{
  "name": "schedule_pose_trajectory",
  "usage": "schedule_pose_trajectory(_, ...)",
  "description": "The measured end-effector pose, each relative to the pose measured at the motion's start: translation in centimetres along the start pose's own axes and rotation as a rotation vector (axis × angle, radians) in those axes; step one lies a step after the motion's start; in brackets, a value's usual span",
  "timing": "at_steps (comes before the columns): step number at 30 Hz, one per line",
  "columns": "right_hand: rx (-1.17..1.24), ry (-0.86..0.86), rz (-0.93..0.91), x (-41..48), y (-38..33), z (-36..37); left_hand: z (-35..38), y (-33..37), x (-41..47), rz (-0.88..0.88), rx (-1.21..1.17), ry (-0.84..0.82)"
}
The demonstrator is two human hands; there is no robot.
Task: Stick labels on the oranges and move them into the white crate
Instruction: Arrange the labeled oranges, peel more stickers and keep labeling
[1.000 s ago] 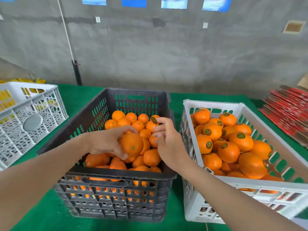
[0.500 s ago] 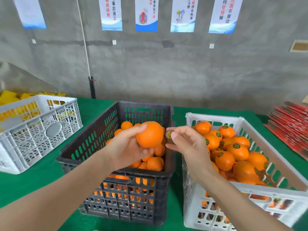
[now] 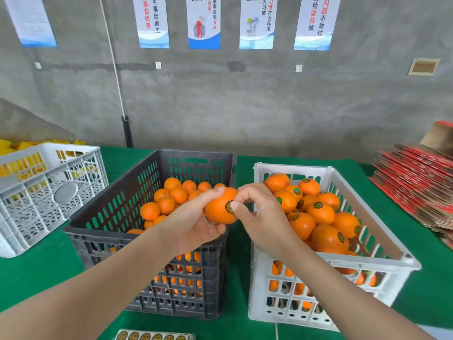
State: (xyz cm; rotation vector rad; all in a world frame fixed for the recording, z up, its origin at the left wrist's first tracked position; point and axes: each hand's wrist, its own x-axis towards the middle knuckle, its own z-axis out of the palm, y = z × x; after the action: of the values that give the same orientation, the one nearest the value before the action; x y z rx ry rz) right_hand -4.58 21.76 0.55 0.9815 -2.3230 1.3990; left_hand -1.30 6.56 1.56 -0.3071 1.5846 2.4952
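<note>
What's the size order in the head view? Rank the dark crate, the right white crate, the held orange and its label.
1. dark crate and right white crate: look alike, not ranked.
2. held orange
3. label

Bare grey concrete wall (image 3: 269,106); five hanging posters (image 3: 204,23); green-covered table (image 3: 44,271); even light.

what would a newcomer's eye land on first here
The bright round orange held up at centre draws the eye first: the left hand grips it above the dark grey plastic crate, while the right hand presses a round dark label onto it with the thumb. Next comes the white plastic crate on the right, heaped with labelled oranges.
</note>
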Motion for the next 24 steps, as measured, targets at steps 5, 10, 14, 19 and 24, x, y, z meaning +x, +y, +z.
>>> schedule_pose_trajectory(5,-0.146,0.076,-0.031,-0.9,0.2,-0.5,1.6,-0.8,-0.2,0.02,-0.004,0.031)
schedule_pose_trajectory(10,-0.136,0.158,-0.053,-2.2,0.6,-1.3,2.5,-2.0,0.0,0.051,0.074,0.034)
schedule_pose_trajectory(14,0.03,0.086,0.18,-2.9,2.0,-3.3,3.2,-3.2,0.7,0.025,0.148,0.075)
schedule_pose_trajectory(19,0.005,-0.067,0.099,-3.2,4.3,-5.1,6.4,-4.3,2.5,0.015,0.176,-0.005)
schedule_pose_trajectory(24,-0.159,0.045,0.176,-1.3,8.0,-7.8,9.9,-5.6,8.0,0.248,0.637,0.262)
